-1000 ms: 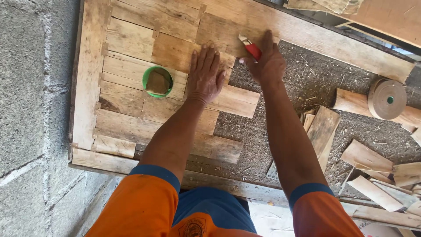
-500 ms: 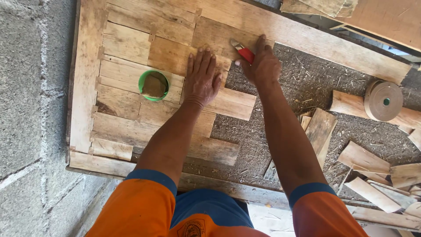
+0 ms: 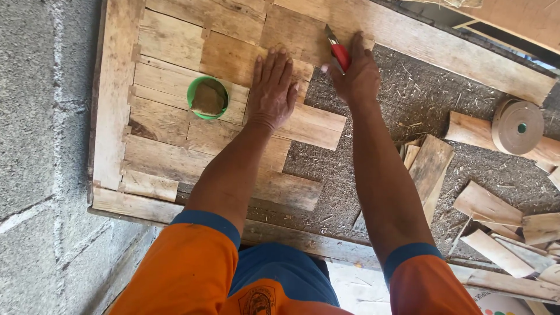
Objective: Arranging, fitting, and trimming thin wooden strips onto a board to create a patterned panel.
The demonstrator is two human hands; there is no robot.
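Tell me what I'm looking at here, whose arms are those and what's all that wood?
The picture comes from a camera worn on a person's head, looking down, so the arms are that person's own. The left hand lies flat on thin wooden pieces fitted together inside a wooden frame. The right hand grips a red-handled knife with its blade on the wood. A small green cup holding something brownish sits on the pieces. To the right, the rough board is uncovered, with loose wood scraps and a roll of brown tape.
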